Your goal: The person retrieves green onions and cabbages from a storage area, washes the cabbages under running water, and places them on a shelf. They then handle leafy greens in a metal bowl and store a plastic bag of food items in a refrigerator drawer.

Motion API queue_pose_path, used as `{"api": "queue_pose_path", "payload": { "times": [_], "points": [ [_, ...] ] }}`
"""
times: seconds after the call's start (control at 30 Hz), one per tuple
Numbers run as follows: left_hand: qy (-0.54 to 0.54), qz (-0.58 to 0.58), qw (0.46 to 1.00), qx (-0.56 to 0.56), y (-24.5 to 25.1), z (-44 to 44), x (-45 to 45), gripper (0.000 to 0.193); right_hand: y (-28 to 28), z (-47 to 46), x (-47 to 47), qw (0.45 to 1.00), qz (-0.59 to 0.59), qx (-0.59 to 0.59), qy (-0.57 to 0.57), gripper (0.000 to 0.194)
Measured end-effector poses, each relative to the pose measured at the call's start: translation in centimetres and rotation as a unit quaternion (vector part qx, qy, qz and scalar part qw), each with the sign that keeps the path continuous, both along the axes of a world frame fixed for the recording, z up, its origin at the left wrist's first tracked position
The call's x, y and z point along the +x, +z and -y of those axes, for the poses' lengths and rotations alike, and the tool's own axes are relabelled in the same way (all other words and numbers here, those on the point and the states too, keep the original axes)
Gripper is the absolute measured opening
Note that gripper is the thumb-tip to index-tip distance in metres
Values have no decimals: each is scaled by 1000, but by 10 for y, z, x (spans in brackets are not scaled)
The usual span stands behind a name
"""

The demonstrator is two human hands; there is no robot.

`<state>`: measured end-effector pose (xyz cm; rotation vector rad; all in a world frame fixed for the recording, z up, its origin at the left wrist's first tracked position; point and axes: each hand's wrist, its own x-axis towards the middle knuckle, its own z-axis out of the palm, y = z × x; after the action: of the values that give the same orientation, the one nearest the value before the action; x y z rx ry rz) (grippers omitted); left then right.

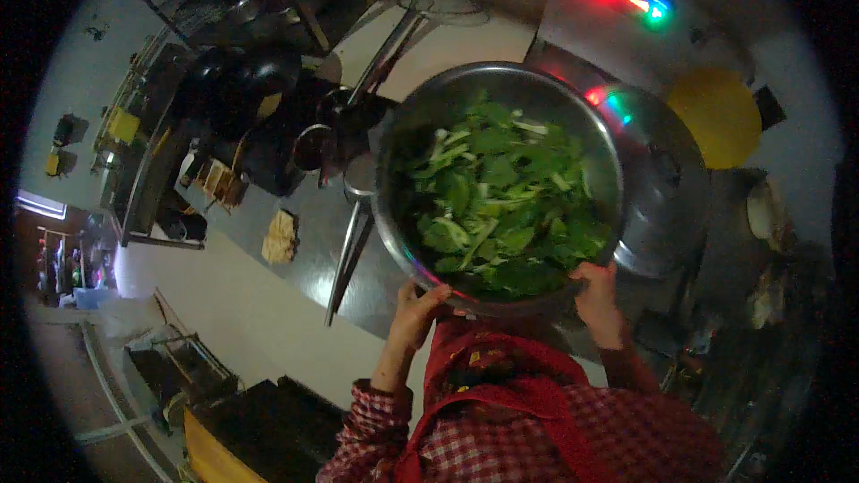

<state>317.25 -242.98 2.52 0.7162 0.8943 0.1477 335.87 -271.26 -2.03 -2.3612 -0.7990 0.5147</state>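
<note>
In the head view, a large round metal pot or basin (616,147) is held in front of my body, with chopped leafy greens (496,201) inside. My left hand (421,312) grips its near rim at the left, thumb on top. My right hand (599,298) holds the near rim at the right; the fingers beneath are hidden. Left of the vessel, a long-handled ladle (360,174) lies with its handle pointing towards me. A red apron (496,382) hangs just below the vessel.
A large domed metal lid or vessel (661,194) is close on the right, with a yellow round object (717,117) beyond. On the left are a folded pale cloth (280,237), a small saucepan (313,147) and a dark wok (272,77). A wire strainer (443,3) extends at the top.
</note>
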Motion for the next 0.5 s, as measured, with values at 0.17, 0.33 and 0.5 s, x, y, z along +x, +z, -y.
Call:
{"api": "queue_pose_path", "payload": {
  "times": [0.17, 0.33, 0.5],
  "points": [
    [-273, 116, 947, 122, -33, -118, -1, 37, -26, 2, -29, 994, 10, 17, -108, 28],
    [-186, -63, 665, 721, -92, -219, 121, 46, -36, -16, -39, 694, -275, 346, -568, 31],
    [-162, -183, 535, 809, -108, -271, 207, 50, 5, -33, -55, 781, -282, 425, -359, 29]
  ]
}}
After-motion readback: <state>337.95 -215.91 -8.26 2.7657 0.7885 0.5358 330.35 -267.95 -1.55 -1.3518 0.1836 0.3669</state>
